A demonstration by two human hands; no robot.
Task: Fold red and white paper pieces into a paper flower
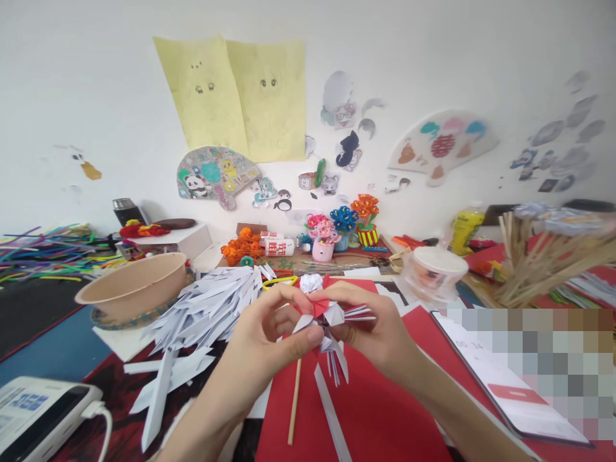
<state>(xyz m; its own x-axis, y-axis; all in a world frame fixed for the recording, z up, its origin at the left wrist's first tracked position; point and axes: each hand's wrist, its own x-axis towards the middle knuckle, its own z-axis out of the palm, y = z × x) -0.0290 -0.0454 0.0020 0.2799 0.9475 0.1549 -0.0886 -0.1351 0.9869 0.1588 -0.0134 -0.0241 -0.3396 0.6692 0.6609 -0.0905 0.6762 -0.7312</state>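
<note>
Between my two hands is a folded paper flower (332, 314) in white and red, with fringed paper ends sticking out to the right and below. My left hand (283, 327) pinches it from the left, thumb across its front. From the right, my right hand (370, 321) grips it with curled fingers; part of the flower is hidden behind them. A thin wooden stick (294, 404) and a white paper strip (332, 410) show below the flower, over red paper (385, 410). Just above the fingertips is a crumpled white paper piece (311, 283).
A heap of folded white paper strips (206, 308) lies left, beside a beige bowl (135, 282). Behind are small potted craft flowers (323, 240). At right are a lidded clear tub (433, 273), a phone (510, 378) and a bundle of wooden sticks (539, 269). A white device (43, 417) sits front left.
</note>
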